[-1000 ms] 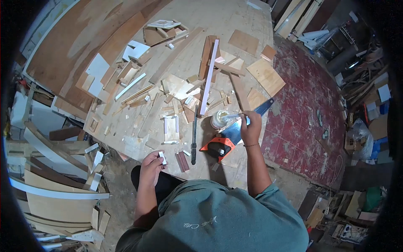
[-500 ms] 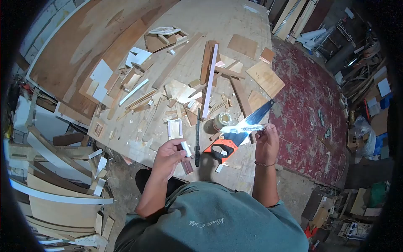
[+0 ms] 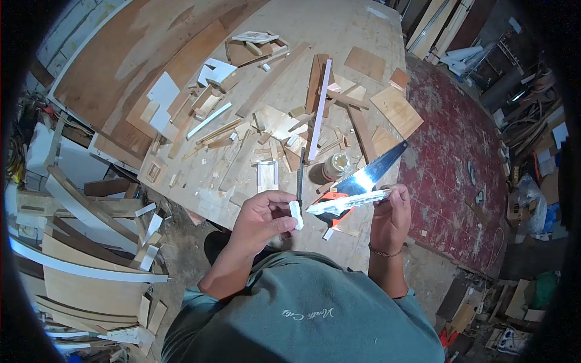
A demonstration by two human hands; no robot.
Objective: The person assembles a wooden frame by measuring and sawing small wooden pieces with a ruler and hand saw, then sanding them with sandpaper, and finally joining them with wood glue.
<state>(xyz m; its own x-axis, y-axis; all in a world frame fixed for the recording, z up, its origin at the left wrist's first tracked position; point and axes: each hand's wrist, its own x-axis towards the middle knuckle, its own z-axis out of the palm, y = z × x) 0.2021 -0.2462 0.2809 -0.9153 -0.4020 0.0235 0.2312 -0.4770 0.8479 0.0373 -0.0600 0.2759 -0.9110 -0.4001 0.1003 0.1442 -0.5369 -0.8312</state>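
Your left hand (image 3: 261, 219) had thumb and fingers clamped on a white block (image 3: 296, 215) above the table (image 3: 327, 27), near its edge. Your right fingers (image 3: 397, 202) pinched a white-coated stick (image 3: 348, 202), tip just beside the block. Saw (image 3: 376, 170) lay below; jar (image 3: 337, 167) stood by its blade.

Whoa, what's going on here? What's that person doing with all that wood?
A person is working at a table scattered with wood pieces. The left hand holds a small white block, and the right hand holds a long, white-smeared stick. The stick's tip points at the block, very close to it. Just beyond the hands, an open jar stands on the table, beside a saw with an orange handle.
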